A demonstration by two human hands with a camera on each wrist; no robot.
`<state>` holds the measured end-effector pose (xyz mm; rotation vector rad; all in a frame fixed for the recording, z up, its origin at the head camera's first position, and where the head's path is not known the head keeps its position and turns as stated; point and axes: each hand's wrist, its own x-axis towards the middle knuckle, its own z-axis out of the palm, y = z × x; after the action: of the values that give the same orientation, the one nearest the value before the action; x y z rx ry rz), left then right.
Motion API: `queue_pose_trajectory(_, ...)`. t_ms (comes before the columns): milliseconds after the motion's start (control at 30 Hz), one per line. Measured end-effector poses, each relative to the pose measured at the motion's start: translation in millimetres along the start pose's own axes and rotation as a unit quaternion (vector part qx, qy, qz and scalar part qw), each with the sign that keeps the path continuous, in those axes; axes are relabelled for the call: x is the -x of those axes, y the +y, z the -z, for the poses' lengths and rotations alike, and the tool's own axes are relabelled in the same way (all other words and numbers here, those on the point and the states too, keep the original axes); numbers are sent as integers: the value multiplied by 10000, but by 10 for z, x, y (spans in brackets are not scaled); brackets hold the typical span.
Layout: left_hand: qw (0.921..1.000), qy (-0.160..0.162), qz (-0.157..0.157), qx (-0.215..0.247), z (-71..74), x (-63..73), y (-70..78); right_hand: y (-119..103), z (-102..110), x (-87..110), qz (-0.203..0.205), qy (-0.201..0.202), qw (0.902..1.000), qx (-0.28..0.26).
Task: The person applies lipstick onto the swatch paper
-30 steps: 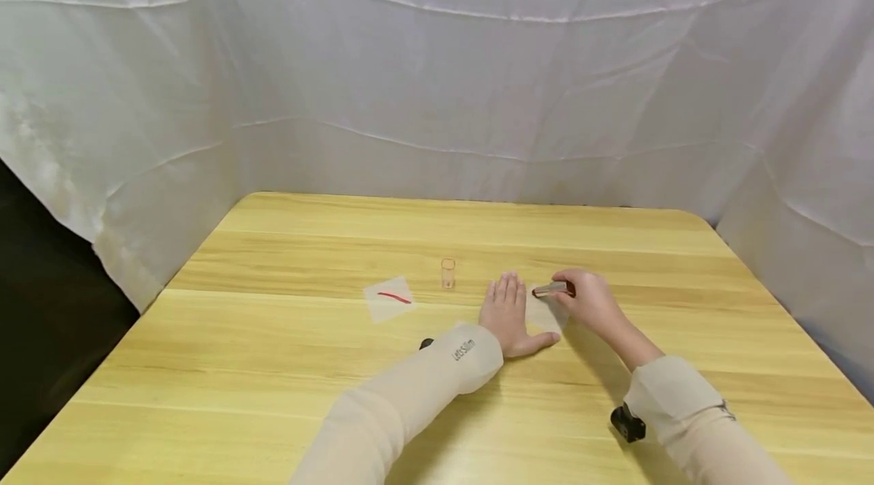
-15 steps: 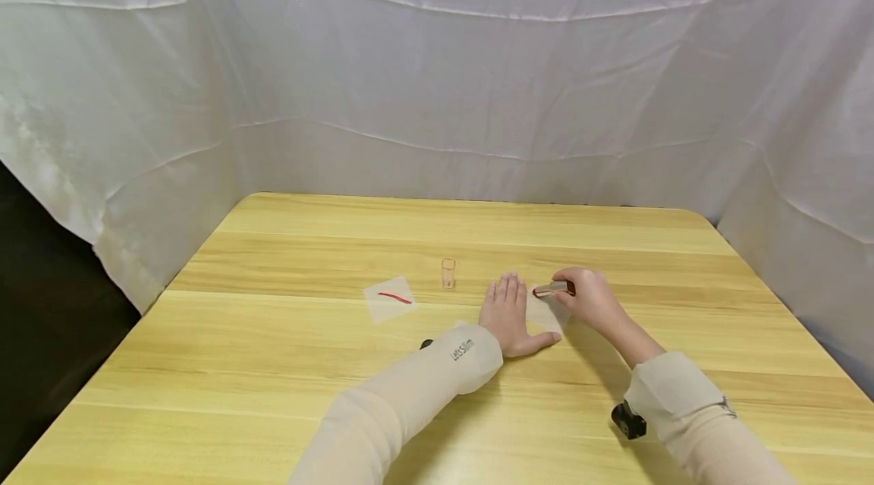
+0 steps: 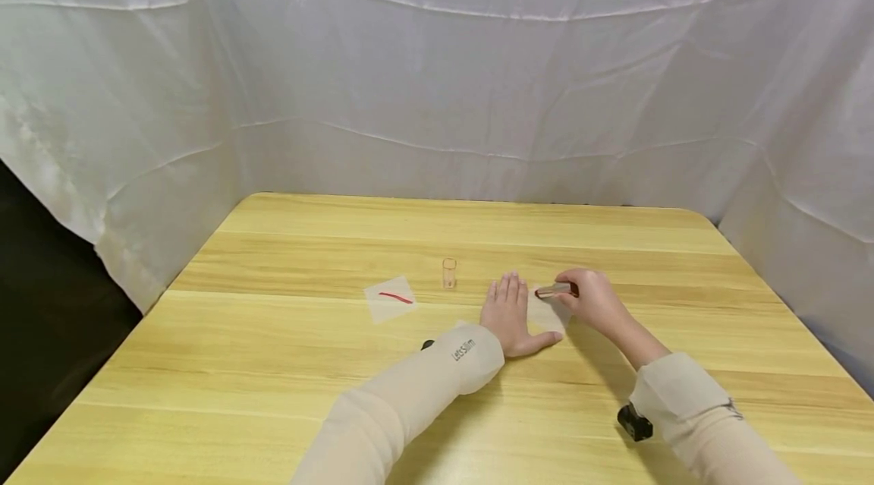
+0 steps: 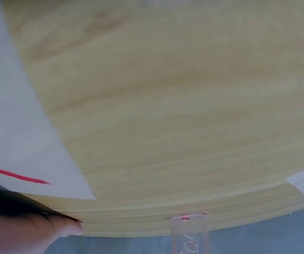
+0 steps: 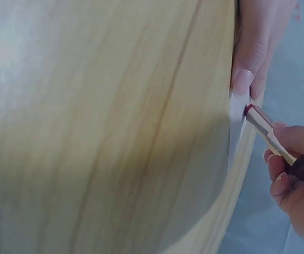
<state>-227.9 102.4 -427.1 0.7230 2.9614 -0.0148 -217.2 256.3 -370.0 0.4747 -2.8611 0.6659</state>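
My right hand (image 3: 595,303) pinches a lipstick (image 3: 556,289) in a shiny metallic tube. Its red tip points left and sits right at a white paper sheet (image 3: 546,314). The right wrist view shows the thumb and fingers round the base of the lipstick (image 5: 268,132). Flat on the table, my left hand (image 3: 507,322) rests at the sheet's left side, fingers straight and thumb spread along its near edge. A second sheet (image 3: 382,308) with a red stroke lies to the left. In the left wrist view, another red-marked sheet (image 4: 25,121) lies below my left hand (image 4: 30,233).
A clear cap (image 3: 448,274) with lettering stands between the left sheet and my left hand. The wooden table (image 3: 273,379) has rounded far corners. White cloth (image 3: 437,90) hangs behind it and at both sides. Black wrist cameras (image 3: 635,423) sit under the sleeves.
My right hand and sleeve have shifted slightly to the right, with the lipstick. The left hand stays flat in place.
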Motion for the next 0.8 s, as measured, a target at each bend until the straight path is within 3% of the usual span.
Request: queue_pose_trajectory(800, 10000, 52, 37, -27, -10, -18, 1, -3, 30, 82, 22, 43, 10000, -18)
